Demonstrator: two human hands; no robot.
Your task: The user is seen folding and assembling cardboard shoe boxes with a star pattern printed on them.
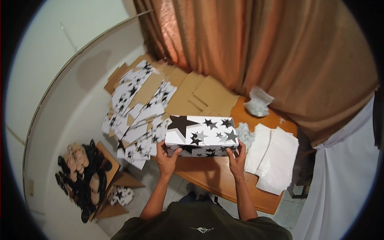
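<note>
A closed white shoebox (202, 138) with black and grey stars is held level between my two hands above the wooden table (200, 172). My left hand (166, 155) grips its left end, thumb against the front side. At the right end, my right hand (236, 160) holds it the same way, thumb on the front. The undersides and most fingers of both hands are hidden by the box. What the box holds inside cannot be seen.
Flat star-printed cardboard (136, 100) and brown cardboard sheets (192, 92) pile up at the left and back. White paper sheets (276, 156) and clear plastic bags (259, 104) lie right. Shoes (82, 172) are heaped lower left beside an open carton (124, 184). Brown curtains (260, 44) hang behind.
</note>
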